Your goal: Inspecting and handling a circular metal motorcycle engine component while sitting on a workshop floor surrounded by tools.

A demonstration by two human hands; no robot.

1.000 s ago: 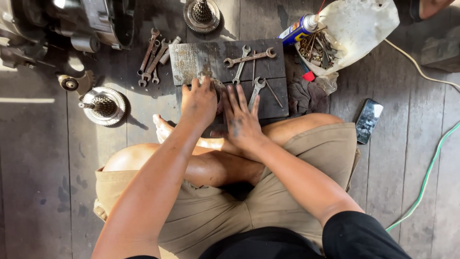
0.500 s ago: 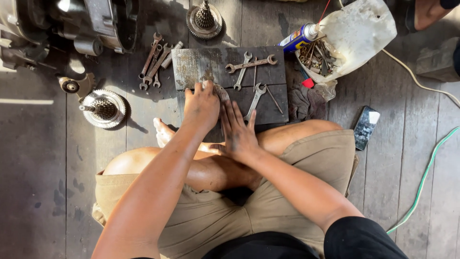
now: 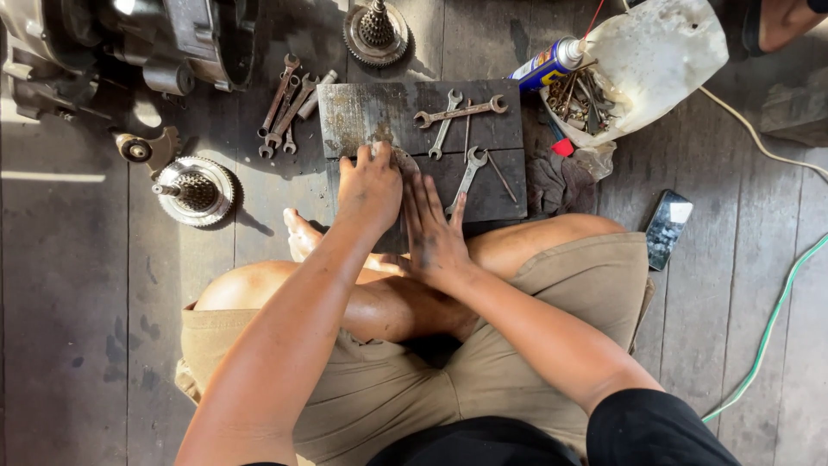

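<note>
Left hand [image 3: 369,185]: my fingers curl down together over a small round metal part [image 3: 404,160], pinning it against the dark steel plate [image 3: 362,112] so it cannot slide.
Right hand [image 3: 434,226]: fingers spread flat, holding nothing, bracing the plate just beside the part.
Wrenches [image 3: 457,112]: laid across the plate, within reach.
Spray can [image 3: 545,64]: lying beside the plastic tub [image 3: 664,52].

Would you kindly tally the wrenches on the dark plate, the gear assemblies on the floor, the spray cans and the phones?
Wrenches on the dark plate: 3
Gear assemblies: 2
Spray can: 1
Phone: 1
Total: 7
</note>
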